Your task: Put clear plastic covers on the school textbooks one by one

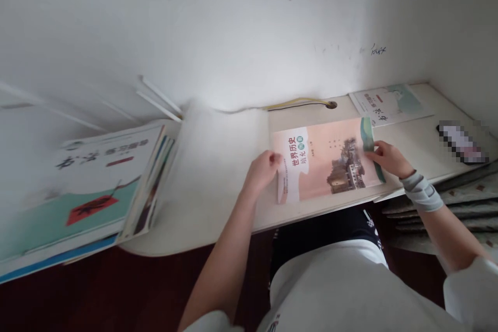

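A pink workbook (319, 166) with Chinese lettering and a printed picture of a building lies sideways before me, over the front part of the white desk. My left hand (264, 168) is closed on its left edge, fingers curled. On the opposite side, my right hand (389, 158) pinches the edge with the green corner band, thumb on top of the cover. A grey band wraps my right wrist. The fingertips beneath the book are hidden.
A stack of books (101, 181) stands at the left of the desk (210, 181). Another booklet (392, 104) lies at the back right, near a blurred-out phone-like object (461, 142). Cables run along the wall into a hole (331, 105). Folded patterned fabric (462, 197) sits below the right edge.
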The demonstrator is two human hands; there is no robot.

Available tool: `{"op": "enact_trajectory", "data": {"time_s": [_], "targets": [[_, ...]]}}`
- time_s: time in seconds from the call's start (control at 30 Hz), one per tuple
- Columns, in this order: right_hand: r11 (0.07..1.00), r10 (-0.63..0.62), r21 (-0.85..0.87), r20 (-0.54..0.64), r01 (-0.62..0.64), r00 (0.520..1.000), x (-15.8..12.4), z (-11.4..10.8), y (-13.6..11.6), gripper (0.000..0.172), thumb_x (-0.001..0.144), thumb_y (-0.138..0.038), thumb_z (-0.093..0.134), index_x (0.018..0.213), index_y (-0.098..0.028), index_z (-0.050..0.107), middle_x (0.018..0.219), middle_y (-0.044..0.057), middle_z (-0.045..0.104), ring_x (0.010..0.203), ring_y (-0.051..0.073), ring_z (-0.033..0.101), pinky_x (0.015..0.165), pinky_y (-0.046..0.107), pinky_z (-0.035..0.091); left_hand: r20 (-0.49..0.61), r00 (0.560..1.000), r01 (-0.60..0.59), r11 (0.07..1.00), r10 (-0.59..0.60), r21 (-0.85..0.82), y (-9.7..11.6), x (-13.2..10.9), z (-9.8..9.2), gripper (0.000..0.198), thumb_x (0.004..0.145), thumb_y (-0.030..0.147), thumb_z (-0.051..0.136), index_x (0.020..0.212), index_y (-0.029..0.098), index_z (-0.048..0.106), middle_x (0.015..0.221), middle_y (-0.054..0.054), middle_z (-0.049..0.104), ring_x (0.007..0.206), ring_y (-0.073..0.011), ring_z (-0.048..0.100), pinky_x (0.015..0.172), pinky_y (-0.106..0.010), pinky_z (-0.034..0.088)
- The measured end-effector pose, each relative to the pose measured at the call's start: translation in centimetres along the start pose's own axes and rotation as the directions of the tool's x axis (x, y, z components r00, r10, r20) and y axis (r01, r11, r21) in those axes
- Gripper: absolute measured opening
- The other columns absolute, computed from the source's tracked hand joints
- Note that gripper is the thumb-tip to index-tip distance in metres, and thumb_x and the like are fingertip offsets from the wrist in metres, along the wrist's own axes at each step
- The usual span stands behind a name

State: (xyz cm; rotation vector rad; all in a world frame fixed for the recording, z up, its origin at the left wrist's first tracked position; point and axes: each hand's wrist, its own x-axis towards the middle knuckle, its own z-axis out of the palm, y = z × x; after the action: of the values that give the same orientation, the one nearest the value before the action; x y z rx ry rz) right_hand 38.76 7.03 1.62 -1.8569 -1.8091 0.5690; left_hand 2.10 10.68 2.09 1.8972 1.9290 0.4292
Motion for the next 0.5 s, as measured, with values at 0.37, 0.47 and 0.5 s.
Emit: {"op": "enact_trajectory", "data": {"time_s": [0.37,0.47,0.5], "targets": [[0.993,0.043,-0.105,-0.147,-0.059,0.988,10.0,1.5,0.5,0.033,0.072,-0.043,0.056,0.052,-0.02,0.043,0.053,0.0,0.047,0.057,0.013,0.042,0.055,0.026,0.029,-0.134,0.991,0.016,0.996,-0.028,-0.09,1.1,7.5,1.1,0.024,0.076,0.034,0.049,0.059,0.018,0.054,0.062,-0.003,0.058,0.063,-0.0168,0.053,0.059,-0.027,0.036],[0.996,0.064,-0.046,-0.225,-0.077,0.972,10.8,2.2,0.4,0.032,0.077,-0.044,0.049,0.058,-0.018,0.049,0.056,0.001,0.05,0.056,0.013,0.044,0.054,0.026,0.033,-0.173,0.983,0.032,0.988,-0.058,-0.153,1.2,8.0,1.5,0.029,0.079,0.037,0.044,0.065,0.016,0.057,0.063,-0.003,0.058,0.06,-0.0148,0.052,0.055,-0.025,0.036],[0.997,0.066,-0.028,-0.251,-0.076,0.966,10.9,2.4,0.4,0.033,0.079,-0.044,0.046,0.061,-0.017,0.051,0.058,0.002,0.052,0.057,0.013,0.045,0.055,0.025,0.034,-0.187,0.98,0.036,0.984,-0.069,-0.175,1.3,8.1,1.6,0.031,0.081,0.037,0.041,0.07,0.014,0.059,0.064,-0.003,0.059,0.06,-0.0141,0.052,0.054,-0.024,0.037]]}}
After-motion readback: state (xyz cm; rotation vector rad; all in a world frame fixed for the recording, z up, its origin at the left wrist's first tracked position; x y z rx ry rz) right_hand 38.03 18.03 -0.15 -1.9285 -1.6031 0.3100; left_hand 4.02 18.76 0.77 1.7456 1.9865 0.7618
